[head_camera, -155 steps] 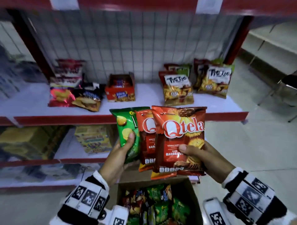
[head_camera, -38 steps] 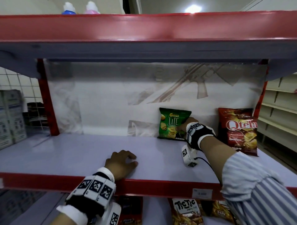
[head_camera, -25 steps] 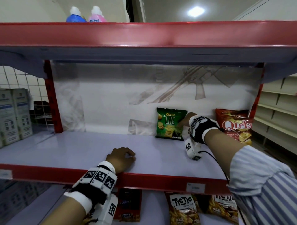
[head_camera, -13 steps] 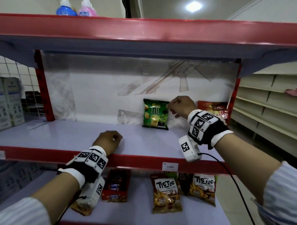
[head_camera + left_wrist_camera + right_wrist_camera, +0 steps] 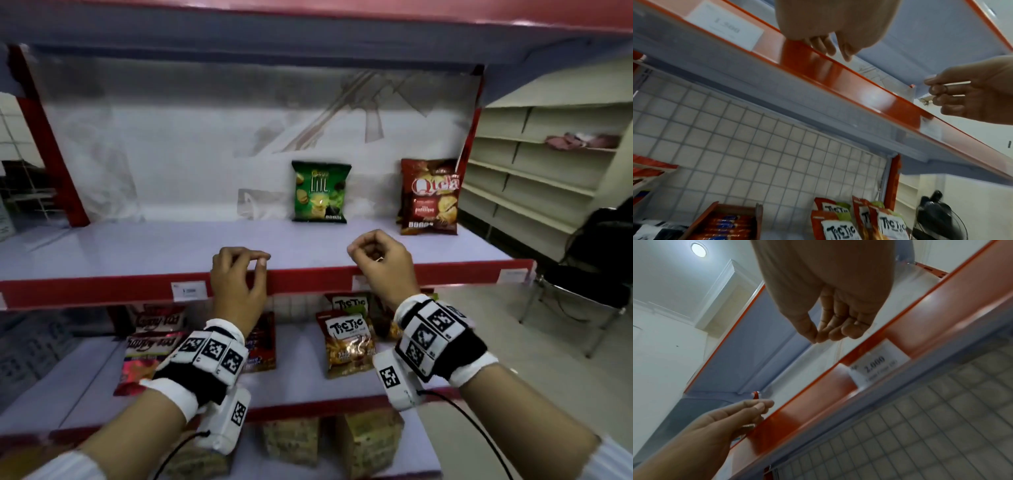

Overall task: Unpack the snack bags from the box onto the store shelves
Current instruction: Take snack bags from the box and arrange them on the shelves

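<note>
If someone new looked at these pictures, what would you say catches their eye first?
Probably the two snack bags standing upright against the back of the pale shelf: the green Lite bag near the middle and the red Qtela bag to its right, apart. Next, both hands, the left hand and right hand, loosely curled and holding nothing by the red front edge.

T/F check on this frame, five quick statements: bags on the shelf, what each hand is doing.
1. The green Lite snack bag stands upright at the back of the white shelf with the red front edge. True.
2. The right hand pinches that bag. False: it holds nothing, in front of the shelf.
3. The dark red Qtela snack bag stands right of the green one. True.
4. The two bags touch. False: bare shelf separates them.
5. The left hand has a bag in its grip. False: it holds nothing.
</note>
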Demonstrator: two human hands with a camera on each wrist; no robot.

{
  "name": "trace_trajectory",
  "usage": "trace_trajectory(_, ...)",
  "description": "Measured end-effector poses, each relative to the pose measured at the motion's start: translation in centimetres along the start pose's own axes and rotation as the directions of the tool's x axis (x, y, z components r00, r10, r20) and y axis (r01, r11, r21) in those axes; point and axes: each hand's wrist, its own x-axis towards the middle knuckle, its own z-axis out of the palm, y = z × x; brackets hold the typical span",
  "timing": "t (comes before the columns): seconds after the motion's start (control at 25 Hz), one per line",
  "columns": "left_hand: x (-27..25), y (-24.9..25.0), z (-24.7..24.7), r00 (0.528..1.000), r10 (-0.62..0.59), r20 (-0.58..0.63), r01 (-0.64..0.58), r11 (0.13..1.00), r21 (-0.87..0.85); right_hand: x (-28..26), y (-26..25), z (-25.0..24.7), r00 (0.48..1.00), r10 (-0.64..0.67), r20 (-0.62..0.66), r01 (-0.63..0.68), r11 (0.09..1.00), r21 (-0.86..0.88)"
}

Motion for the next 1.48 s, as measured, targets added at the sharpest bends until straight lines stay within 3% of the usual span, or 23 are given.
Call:
trace_trajectory(0.12,-3.8,-1.5,-0.7,0.996,0.078,0.046,-0.079,0.996,0.036,-4.3,1.7,1.7,0.999,0.045,-0.031,-0.044,0.999,0.031)
trace_trajectory(0.24,-7.5,-2.9,-0.2,0.982,0.095,0.161,-0.091,0.995,-0.031,-8.2,4.3,3.0,0.992,0.128,0.020,-0.128,0.991,0.021)
trace_trajectory(0.36,-11.4,-4.1,1.2,0.946,0.044,0.321,-0.020,0.997,-0.078,-11.3,7.2,3.7,0.968,0.219,0.121,-0.219,0.976,-0.018)
trace_trajectory(0.44,-14.5,-5.2,2.4,0.903,-0.070,0.425,0.094,0.995,-0.034,-13.2,9.7,4.1,0.944,0.277,0.178,-0.266,0.960,-0.084)
trace_trajectory(0.6,-20.1,-8.1,5.0,0.757,-0.315,0.572,0.315,0.943,0.103,-16.2,14.8,4.4,0.864,0.409,0.295,-0.375,0.912,-0.169)
trace_trajectory(0.72,-24.0,-10.1,7.5,0.598,-0.429,0.676,0.467,0.873,0.141,-18.0,19.2,4.1,0.807,0.479,0.346,-0.420,0.876,-0.236)
trace_trajectory(0.84,-28.1,-11.7,10.4,0.428,-0.567,0.704,0.679,0.715,0.164,-20.1,24.0,3.5,0.755,0.545,0.364,-0.466,0.837,-0.286)
trace_trajectory(0.92,-31.2,-13.0,12.1,0.355,-0.647,0.674,0.767,0.614,0.186,-21.8,27.4,3.4,0.705,0.595,0.386,-0.498,0.803,-0.327)
trace_trajectory(1.12,-39.4,-18.0,15.9,0.270,-0.749,0.606,0.825,0.504,0.256,-27.0,36.9,4.2,0.609,0.676,0.414,-0.542,0.736,-0.406)
trace_trajectory(1.28,-47.4,-24.1,19.1,0.249,-0.769,0.588,0.800,0.505,0.323,-32.7,46.8,6.2,0.550,0.708,0.444,-0.489,0.703,-0.516)
trace_trajectory(1.44,-55.8,-30.3,22.5,0.211,-0.775,0.595,0.829,0.464,0.311,-38.8,56.7,9.4,0.482,0.683,0.549,-0.388,0.728,-0.565)
trace_trajectory(1.48,-57.7,-31.7,23.3,0.226,-0.770,0.597,0.822,0.479,0.307,-40.2,59.0,10.4,0.452,0.676,0.582,-0.354,0.735,-0.579)
